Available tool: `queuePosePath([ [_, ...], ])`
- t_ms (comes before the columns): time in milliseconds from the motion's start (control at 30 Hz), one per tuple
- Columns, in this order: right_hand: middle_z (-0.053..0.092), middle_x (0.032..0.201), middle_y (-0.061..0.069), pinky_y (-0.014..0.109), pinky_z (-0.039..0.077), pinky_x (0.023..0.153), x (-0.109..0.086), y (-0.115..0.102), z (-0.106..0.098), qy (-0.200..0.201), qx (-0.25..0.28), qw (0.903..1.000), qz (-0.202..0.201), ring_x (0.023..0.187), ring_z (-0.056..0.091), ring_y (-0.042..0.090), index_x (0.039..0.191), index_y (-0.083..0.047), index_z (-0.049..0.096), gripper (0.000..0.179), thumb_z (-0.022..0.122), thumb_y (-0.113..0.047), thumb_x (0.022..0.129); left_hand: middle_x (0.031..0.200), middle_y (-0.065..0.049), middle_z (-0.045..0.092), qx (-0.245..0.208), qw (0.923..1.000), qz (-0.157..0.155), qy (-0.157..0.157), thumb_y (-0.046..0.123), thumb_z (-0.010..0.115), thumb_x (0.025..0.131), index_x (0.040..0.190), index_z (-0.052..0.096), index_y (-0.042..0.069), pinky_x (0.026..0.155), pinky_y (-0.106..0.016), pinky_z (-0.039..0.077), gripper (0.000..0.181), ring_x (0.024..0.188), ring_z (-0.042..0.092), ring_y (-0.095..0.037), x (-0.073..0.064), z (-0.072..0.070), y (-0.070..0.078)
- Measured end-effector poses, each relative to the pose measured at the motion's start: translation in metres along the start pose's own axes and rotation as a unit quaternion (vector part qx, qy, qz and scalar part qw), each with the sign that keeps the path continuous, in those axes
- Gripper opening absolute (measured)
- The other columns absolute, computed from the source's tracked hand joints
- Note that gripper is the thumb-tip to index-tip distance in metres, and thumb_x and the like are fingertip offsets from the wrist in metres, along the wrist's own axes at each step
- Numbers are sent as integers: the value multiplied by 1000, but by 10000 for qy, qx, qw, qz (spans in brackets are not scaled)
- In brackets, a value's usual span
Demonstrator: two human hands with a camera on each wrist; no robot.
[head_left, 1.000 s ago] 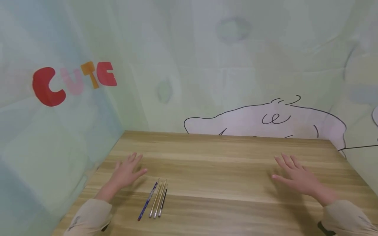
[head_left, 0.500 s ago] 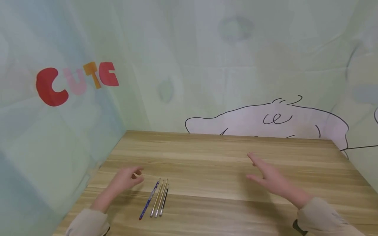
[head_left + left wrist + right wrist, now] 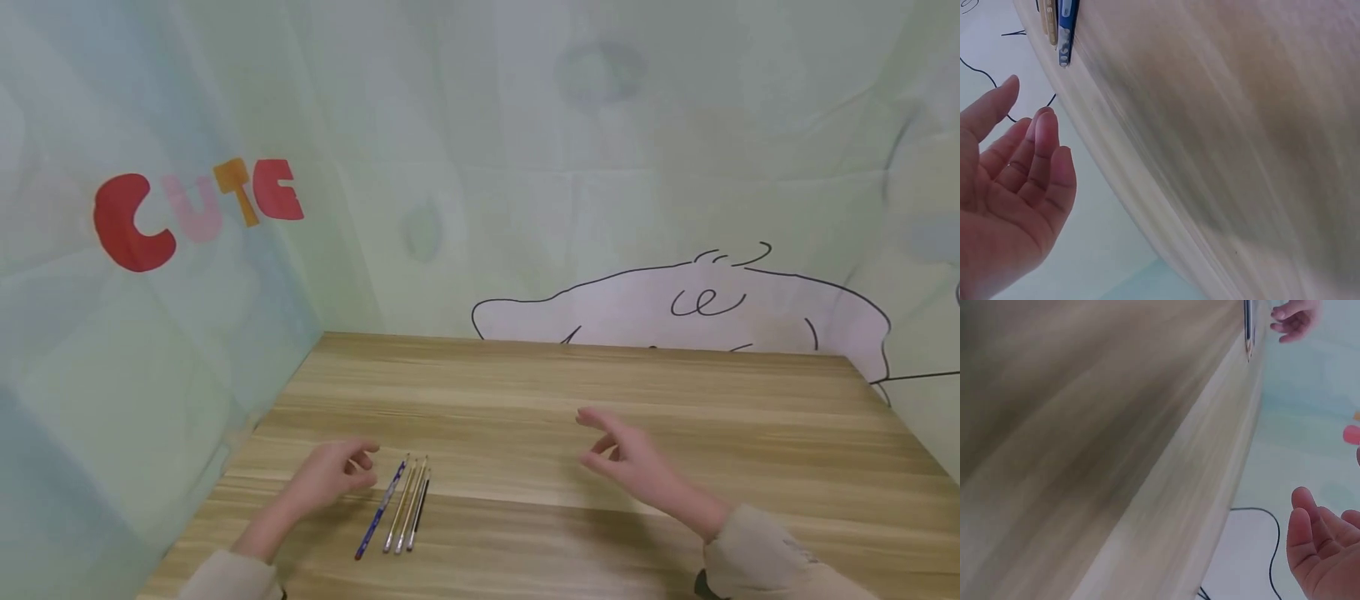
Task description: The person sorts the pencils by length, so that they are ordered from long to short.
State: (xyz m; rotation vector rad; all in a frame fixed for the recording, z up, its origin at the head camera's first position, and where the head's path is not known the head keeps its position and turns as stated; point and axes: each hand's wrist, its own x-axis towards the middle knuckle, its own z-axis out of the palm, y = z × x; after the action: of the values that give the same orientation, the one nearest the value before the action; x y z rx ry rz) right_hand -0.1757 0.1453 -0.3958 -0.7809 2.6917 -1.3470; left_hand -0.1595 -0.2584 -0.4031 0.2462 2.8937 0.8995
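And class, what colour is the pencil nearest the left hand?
The pencil is blue with paler markings, clearest in head view.

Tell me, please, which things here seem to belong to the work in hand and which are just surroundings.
Likely part of the work, with the empty left hand close beside them:
blue patterned pencil
gold-coloured pencils
black pencil

Just surroundings, it seems:
wooden table, merely the work surface
printed backdrop
"CUTE" lettering
cartoon drawing
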Motion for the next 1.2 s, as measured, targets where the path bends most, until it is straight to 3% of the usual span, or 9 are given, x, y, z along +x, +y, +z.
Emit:
queuePosePath([
  [233, 55, 120, 11, 20, 47, 64, 8, -6, 25, -185, 421, 9986, 274, 76, 55, 5, 127, -11, 42, 52, 61, -26, 82, 84, -5, 62, -59, 9999, -20, -112, 12, 68, 73, 114, 53, -1, 63, -25, 49, 46, 75, 59, -15, -5, 5, -1],
  [500, 54, 118, 19, 19, 44, 60, 18, -15, 57, -509, 643, 9966, 32, 71, 51, 5, 126, -3, 42, 50, 60, -19, 83, 82, -3, 60, -246, 9989, -304, -248, 15, 71, 70, 122, 46, 0, 61, -23, 48, 60, 72, 56, -12, -7, 11, -4],
  [667, 55, 117, 19, 19, 44, 55, 19, -19, 76, -825, 612, 9947, 3, 67, 50, 3, 126, -1, 42, 49, 60, -16, 83, 80, -1, 58, -268, 9985, -233, -411, 17, 71, 69, 127, 40, -1, 59, -20, 46, 67, 70, 55, -11, -7, 13, -5],
  [867, 57, 114, 18, 18, 44, 54, 23, -25, 94, -1038, 804, 9913, -107, 63, 50, 1, 124, 0, 44, 47, 61, -11, 81, 78, 0, 57, -267, 9981, -103, -554, 20, 71, 70, 127, 38, -3, 58, -20, 45, 70, 69, 54, -11, -11, 14, -6],
  [1033, 56, 115, 17, 17, 45, 56, 28, -32, 106, -1246, 955, 9876, -64, 63, 52, 0, 125, -1, 43, 49, 62, -13, 81, 77, 1, 57, -274, 9970, -302, -662, 19, 71, 70, 128, 38, -2, 57, -20, 45, 70, 67, 52, -9, -12, 17, -4],
  [1200, 57, 115, 14, 17, 45, 56, 35, -38, 115, -1207, 1127, 9863, 1, 61, 52, 1, 125, -3, 43, 51, 63, -15, 80, 76, 1, 56, -194, 9970, -417, -618, 17, 71, 68, 126, 40, 0, 58, -21, 44, 68, 66, 52, -10, -10, 18, 1],
])
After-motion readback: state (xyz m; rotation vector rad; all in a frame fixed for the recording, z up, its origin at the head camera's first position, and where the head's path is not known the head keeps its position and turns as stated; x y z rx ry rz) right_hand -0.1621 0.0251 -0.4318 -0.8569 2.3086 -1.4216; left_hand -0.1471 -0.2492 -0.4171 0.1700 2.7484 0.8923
